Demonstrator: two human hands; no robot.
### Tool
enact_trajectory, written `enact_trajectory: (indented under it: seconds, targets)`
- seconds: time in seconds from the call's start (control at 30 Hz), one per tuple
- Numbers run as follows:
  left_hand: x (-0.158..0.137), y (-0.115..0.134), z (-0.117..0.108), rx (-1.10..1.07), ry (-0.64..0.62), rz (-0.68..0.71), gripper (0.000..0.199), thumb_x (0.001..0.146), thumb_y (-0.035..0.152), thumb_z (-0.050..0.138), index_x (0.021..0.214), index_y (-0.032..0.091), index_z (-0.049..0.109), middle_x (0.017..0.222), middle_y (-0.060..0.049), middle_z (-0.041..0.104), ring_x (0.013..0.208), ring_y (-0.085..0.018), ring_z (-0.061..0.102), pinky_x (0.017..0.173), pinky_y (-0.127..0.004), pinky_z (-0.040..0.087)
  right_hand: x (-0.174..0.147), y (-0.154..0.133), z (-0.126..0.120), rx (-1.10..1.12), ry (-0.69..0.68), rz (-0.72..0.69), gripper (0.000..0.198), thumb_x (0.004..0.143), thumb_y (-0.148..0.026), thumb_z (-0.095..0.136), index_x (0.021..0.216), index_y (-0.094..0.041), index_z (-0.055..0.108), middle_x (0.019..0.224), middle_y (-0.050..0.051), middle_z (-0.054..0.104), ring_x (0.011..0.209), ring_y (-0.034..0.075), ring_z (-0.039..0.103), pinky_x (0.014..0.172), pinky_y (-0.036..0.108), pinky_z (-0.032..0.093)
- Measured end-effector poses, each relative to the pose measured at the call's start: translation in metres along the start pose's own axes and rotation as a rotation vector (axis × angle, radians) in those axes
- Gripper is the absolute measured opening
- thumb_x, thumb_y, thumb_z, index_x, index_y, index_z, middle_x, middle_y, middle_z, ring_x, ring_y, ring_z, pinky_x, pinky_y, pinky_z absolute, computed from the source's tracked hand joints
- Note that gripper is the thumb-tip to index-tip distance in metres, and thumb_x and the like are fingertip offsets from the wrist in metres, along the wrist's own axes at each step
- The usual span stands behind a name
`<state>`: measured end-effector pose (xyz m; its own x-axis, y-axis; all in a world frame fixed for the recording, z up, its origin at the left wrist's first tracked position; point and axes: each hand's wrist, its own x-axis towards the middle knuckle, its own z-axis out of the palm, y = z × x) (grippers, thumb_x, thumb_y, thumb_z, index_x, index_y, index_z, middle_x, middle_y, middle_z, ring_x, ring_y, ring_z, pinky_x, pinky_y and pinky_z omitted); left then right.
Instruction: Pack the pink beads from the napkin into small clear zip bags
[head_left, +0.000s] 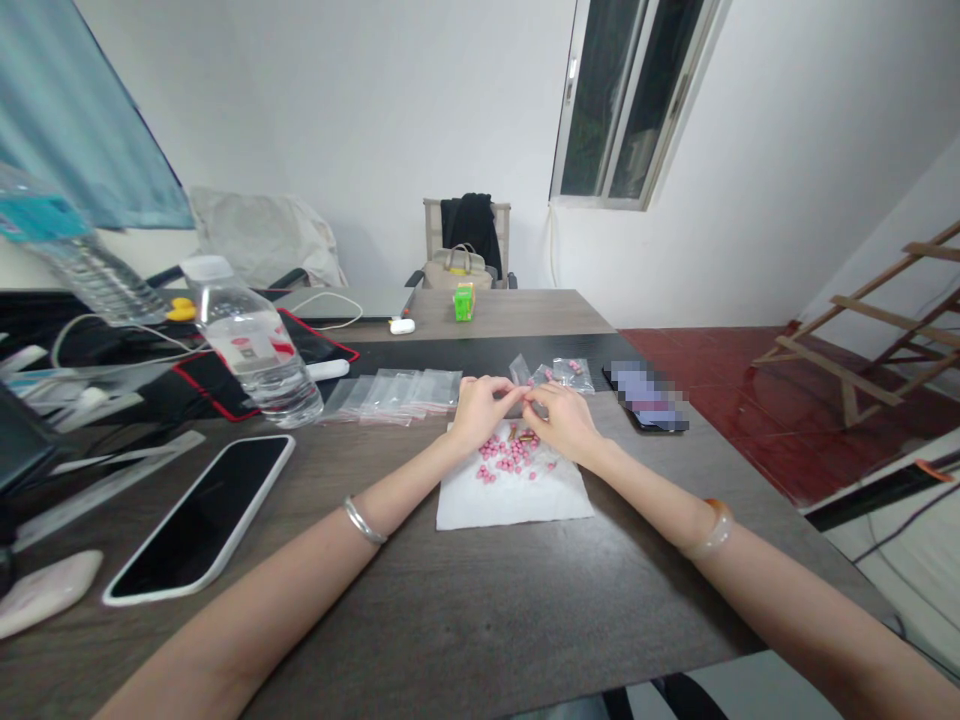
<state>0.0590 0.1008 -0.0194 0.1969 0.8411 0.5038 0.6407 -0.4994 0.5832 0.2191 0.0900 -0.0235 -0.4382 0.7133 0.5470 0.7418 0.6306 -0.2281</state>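
Note:
My left hand (482,410) and my right hand (562,418) meet fingertip to fingertip above the far edge of a white sheet (517,510). Both are closed in a pinch; what lies between the fingers is too small to make out. Beneath them, many small pink beads (512,456) are scattered over the sheet, with a few gold-brown pieces partly covered by my right hand. A small clear bag (519,369) shows just behind the fingertips. Another clear bag (574,375) with pink beads inside lies beyond my right hand.
Flat clear bags (401,393) overlap left of my left hand. A water bottle (251,345) and a white-edged phone (202,520) stand and lie further left. Another phone (646,398) rests near the table's right edge. At the back is a green box (464,302).

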Motion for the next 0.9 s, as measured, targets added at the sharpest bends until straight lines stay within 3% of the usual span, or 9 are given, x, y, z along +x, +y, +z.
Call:
enact_trajectory:
  seconds: [0.13, 0.4, 0.5, 0.67, 0.9]
  targets:
    - [0.000, -0.002, 0.000, -0.042, -0.009, 0.044, 0.021, 0.086, 0.032, 0.060, 0.071, 0.021, 0.071, 0.075, -0.002, 0.074, 0.073, -0.018, 0.065, 0.072, -0.031, 0.044, 0.000, 0.003, 0.001, 0.119, 0.037, 0.091, 0.020, 0.084, -0.018, 0.050, 0.085, -0.019, 0.070, 0.087, 0.006, 0.071, 0.083, 0.020, 0.063, 0.075, 0.031, 0.045]
    - [0.000, -0.005, 0.003, -0.062, -0.029, 0.094, 0.018, 0.086, 0.029, 0.056, 0.075, 0.021, 0.069, 0.081, -0.002, 0.073, 0.078, -0.017, 0.065, 0.076, -0.031, 0.047, 0.001, 0.010, 0.008, 0.329, 0.063, 0.298, 0.022, 0.085, -0.028, 0.052, 0.081, -0.018, 0.071, 0.077, 0.003, 0.072, 0.066, 0.016, 0.062, 0.058, 0.025, 0.041]
    - [0.000, -0.004, 0.004, -0.041, -0.045, 0.102, 0.016, 0.086, 0.022, 0.053, 0.077, 0.019, 0.066, 0.084, -0.002, 0.072, 0.081, -0.016, 0.064, 0.077, -0.029, 0.047, 0.001, 0.011, 0.008, 0.337, 0.076, 0.274, 0.019, 0.083, -0.023, 0.053, 0.082, -0.019, 0.071, 0.080, 0.003, 0.073, 0.071, 0.017, 0.065, 0.062, 0.026, 0.044]
    - [-0.002, -0.001, 0.003, 0.043, -0.083, 0.092, 0.014, 0.087, 0.019, 0.051, 0.077, 0.019, 0.061, 0.083, -0.002, 0.070, 0.082, -0.018, 0.062, 0.074, -0.030, 0.044, 0.001, 0.010, 0.003, 0.150, 0.064, 0.121, 0.014, 0.081, -0.020, 0.058, 0.085, -0.021, 0.071, 0.089, 0.004, 0.073, 0.086, 0.021, 0.065, 0.080, 0.033, 0.046]
    - [-0.005, 0.008, 0.000, 0.179, -0.092, 0.087, 0.016, 0.087, 0.024, 0.047, 0.077, 0.020, 0.058, 0.081, -0.001, 0.068, 0.083, -0.020, 0.059, 0.082, -0.035, 0.035, 0.000, 0.001, -0.001, 0.004, 0.072, 0.101, 0.016, 0.084, -0.017, 0.055, 0.080, -0.020, 0.070, 0.085, 0.004, 0.073, 0.087, 0.022, 0.063, 0.083, 0.034, 0.041]
